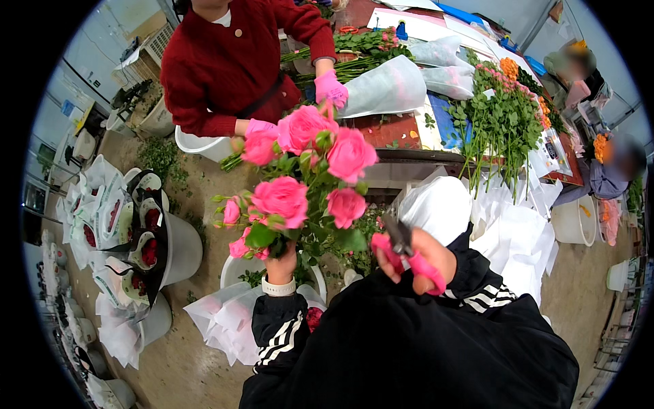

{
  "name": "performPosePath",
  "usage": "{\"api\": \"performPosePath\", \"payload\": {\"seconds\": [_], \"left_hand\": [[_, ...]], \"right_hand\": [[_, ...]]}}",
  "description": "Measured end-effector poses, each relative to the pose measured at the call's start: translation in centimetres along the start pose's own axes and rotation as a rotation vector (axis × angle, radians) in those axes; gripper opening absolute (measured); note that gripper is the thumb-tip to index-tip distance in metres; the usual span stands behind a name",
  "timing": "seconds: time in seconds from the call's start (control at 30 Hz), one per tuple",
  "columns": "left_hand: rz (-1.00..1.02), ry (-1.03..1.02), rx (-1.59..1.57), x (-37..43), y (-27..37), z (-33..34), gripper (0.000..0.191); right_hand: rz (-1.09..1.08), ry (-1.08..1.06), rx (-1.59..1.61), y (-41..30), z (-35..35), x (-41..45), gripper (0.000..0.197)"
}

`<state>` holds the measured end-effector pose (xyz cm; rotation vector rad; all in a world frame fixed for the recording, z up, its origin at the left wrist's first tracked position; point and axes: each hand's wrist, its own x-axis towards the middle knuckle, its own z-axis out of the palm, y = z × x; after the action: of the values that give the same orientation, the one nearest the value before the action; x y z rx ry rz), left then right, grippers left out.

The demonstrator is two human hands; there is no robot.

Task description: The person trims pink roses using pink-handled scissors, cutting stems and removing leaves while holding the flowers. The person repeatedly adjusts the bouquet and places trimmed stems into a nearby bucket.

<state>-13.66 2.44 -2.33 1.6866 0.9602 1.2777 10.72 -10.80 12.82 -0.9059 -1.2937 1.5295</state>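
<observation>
My left hand (282, 263) grips a bunch of pink spray roses (280, 202) just beneath the blooms; its fingers are largely hidden by flowers and leaves. Several blooms are wide open, with small buds among them. In my right hand (416, 260) I hold pruning shears (397, 232) with pink handles, the dark blades pointing up and to the left, apart from the roses. Below the bunch stands a white bucket (319, 278) with leafy cuttings in it. White wrapping sheets (230, 322) lie against its left side.
A co-worker in a red cardigan (219, 66) with pink gloves (332, 89) stands opposite. The worktable (378, 130) bears wrapped bouquets (388, 84) and loose leafy stems (500, 112). Buckets of wrapped red flowers (181, 248) stand at left. White paper (516, 235) hangs at right. Cut leaves litter the floor.
</observation>
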Motion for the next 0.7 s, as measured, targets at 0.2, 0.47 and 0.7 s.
{"api": "performPosePath", "payload": {"seconds": [0.2, 0.47, 0.7], "left_hand": [[-0.220, -0.179, -0.383, -2.1, -4.6, -1.3, 0.030], [-0.088, -0.165, -0.080, -1.1, -1.5, 0.5, 0.024], [0.038, -0.278, 0.105, -2.2, -4.0, 0.0, 0.028]], "right_hand": [[-0.081, 0.385, -0.555, -1.4, -1.1, 1.4, 0.033], [-0.106, 0.469, -0.937, -3.3, 1.7, 3.3, 0.049], [-0.286, 0.544, -1.165, -2.5, 1.1, 3.7, 0.055]]}}
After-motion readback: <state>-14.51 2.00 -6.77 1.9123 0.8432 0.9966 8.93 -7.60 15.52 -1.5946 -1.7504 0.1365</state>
